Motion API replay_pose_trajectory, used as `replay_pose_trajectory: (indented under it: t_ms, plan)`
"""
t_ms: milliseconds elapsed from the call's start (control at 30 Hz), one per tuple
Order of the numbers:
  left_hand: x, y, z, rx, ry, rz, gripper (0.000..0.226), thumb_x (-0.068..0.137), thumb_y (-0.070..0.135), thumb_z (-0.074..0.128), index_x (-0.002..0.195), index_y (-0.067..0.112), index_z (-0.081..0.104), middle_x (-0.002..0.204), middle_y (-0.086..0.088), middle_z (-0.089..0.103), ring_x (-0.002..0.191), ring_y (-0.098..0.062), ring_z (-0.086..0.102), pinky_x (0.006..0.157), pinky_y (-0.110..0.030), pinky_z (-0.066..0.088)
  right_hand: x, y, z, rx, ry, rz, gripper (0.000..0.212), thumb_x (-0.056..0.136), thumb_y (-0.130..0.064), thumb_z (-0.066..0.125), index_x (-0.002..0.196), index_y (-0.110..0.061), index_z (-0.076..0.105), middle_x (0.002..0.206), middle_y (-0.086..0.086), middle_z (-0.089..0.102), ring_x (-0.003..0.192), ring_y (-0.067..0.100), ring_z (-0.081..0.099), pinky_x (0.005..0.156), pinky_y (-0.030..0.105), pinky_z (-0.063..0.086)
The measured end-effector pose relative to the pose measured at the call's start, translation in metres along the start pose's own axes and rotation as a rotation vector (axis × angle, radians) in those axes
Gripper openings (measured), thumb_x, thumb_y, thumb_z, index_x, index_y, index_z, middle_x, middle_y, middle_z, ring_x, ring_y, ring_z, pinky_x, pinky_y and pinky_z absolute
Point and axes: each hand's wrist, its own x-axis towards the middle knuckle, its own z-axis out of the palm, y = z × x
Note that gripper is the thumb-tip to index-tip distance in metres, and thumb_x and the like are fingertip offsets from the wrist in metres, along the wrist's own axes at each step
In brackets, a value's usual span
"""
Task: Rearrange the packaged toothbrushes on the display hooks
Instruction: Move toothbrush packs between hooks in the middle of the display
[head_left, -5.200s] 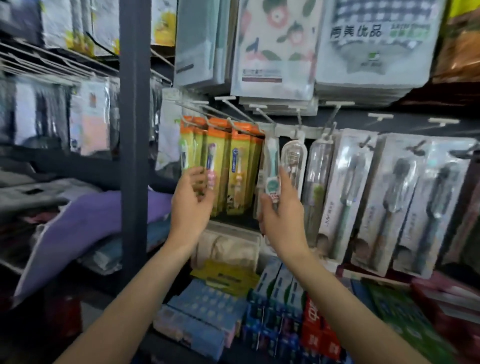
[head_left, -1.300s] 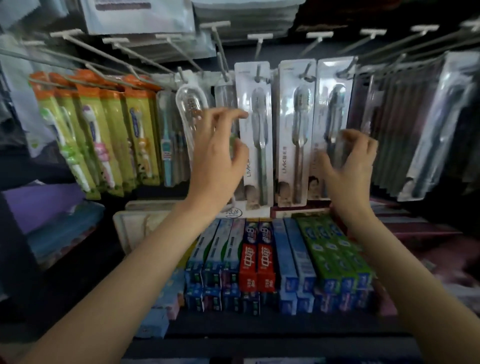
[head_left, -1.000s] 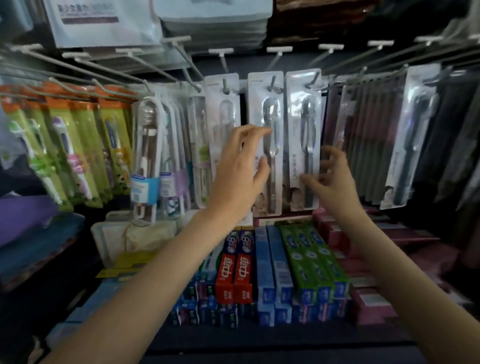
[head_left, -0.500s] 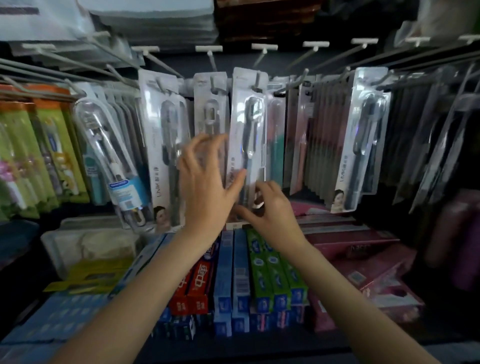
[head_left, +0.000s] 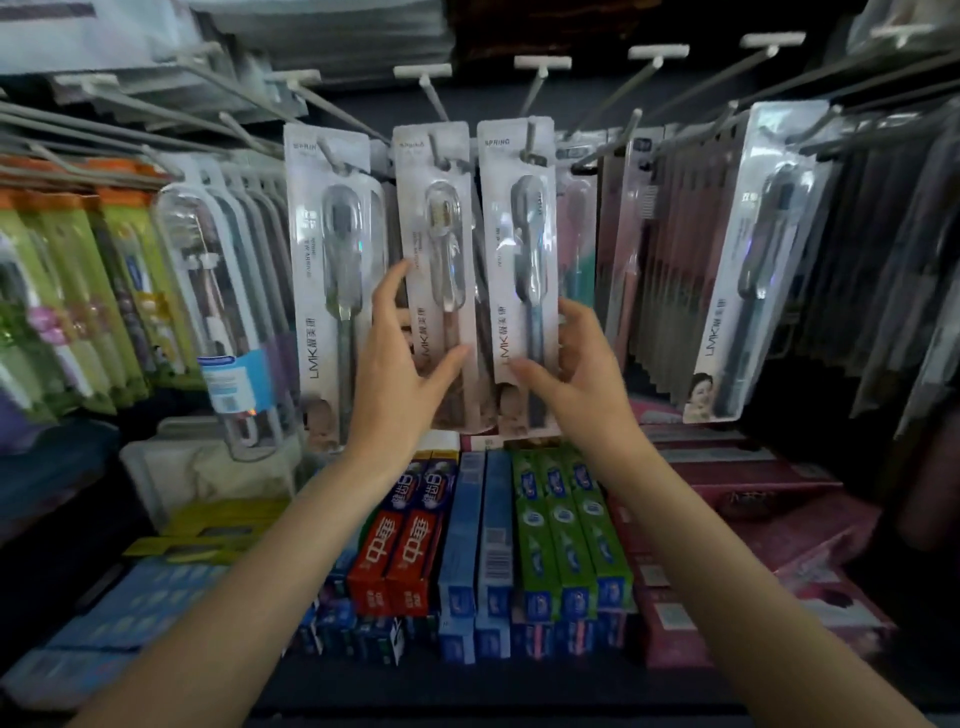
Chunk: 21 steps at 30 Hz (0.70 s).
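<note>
A: What lay nearest the camera?

B: Toothpaste boxes, flat on the shelf (head_left: 519, 691) up to its front edge: two red boxes (head_left: 397, 561), two blue boxes (head_left: 478, 545) and three green boxes (head_left: 569, 530), side by side and touching. Pink cartons sat at the right end.

A: And the hands?

B: Both were raised above the boxes. The left hand (head_left: 400, 374) had its thumb and fingers spread wide around the lower part of the middle toothbrush pack (head_left: 439, 291), the thumb across its front. The right hand (head_left: 576, 374) pinched the lower edge of the right toothbrush pack (head_left: 519, 260), thumb in front, fingers behind.

A: How many white packs faced forward?

B: Three in the centre, each on its own hook, the left toothbrush pack (head_left: 332, 270) untouched. Their edges nearly met, with little free room between them. A fourth similar pack (head_left: 748, 270) hung well apart to the right.

A: Farther back?

B: Green-and-orange packs (head_left: 119, 291) crowded the left hooks, dark packs filled the right, and several bare hook tips (head_left: 540, 65) stuck out above the row.
</note>
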Motion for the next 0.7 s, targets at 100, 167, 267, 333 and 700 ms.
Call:
replay_pose_trajectory:
  t_ms: [100, 167, 267, 333, 700]
  plan:
    - [-0.001, -0.007, -0.005, -0.010, 0.000, 0.012, 0.079, 0.080, 0.027, 0.067, 0.141, 0.037, 0.017, 0.130, -0.004, 0.047, 0.110, -0.022, 0.054, 0.092, -0.037, 0.048, 0.004, -0.002, -0.025, -0.052, 0.068, -0.051, 0.055, 0.088, 0.001, 0.055, 0.135, -0.022, 0.036, 0.110, -0.002, 0.058, 0.089, 0.017, 0.064, 0.071, 0.031, 0.058]
    - [-0.001, -0.008, -0.006, -0.004, 0.003, 0.028, 0.078, 0.081, 0.028, 0.066, 0.141, 0.040, 0.017, 0.139, 0.007, 0.037, 0.117, -0.026, 0.052, 0.096, -0.048, 0.045, 0.009, 0.001, -0.045, -0.190, 0.135, -0.147, 0.055, 0.089, 0.002, 0.052, 0.136, -0.023, 0.038, 0.117, -0.002, 0.057, 0.092, 0.020, 0.062, 0.076, 0.036, 0.055]
    - [-0.002, -0.009, -0.003, 0.012, 0.025, 0.059, 0.076, 0.084, 0.022, 0.065, 0.144, 0.025, 0.020, 0.129, 0.023, 0.024, 0.126, 0.003, 0.030, 0.109, -0.026, 0.030, 0.013, 0.001, -0.059, -0.316, 0.107, -0.203, 0.057, 0.090, 0.000, 0.051, 0.139, -0.025, 0.037, 0.108, -0.005, 0.054, 0.083, 0.005, 0.057, 0.072, 0.017, 0.048]
    - [-0.003, -0.008, 0.000, 0.031, 0.042, 0.068, 0.075, 0.085, 0.019, 0.064, 0.146, 0.019, 0.020, 0.124, 0.022, 0.024, 0.105, 0.025, 0.023, 0.095, 0.002, 0.019, 0.012, 0.000, -0.060, -0.330, 0.076, -0.202, 0.058, 0.091, 0.000, 0.051, 0.140, -0.026, 0.032, 0.086, -0.018, 0.047, 0.064, -0.008, 0.052, 0.059, 0.006, 0.041]
    - [-0.006, -0.007, -0.007, 0.115, 0.022, 0.137, 0.074, 0.089, 0.019, 0.059, 0.148, 0.018, 0.014, 0.132, -0.006, 0.043, 0.095, 0.008, 0.033, 0.088, -0.003, 0.019, 0.001, -0.020, -0.055, -0.145, -0.025, -0.082, 0.058, 0.089, 0.004, 0.053, 0.125, -0.040, 0.041, 0.081, 0.019, 0.058, 0.075, 0.038, 0.059, 0.066, 0.045, 0.054]
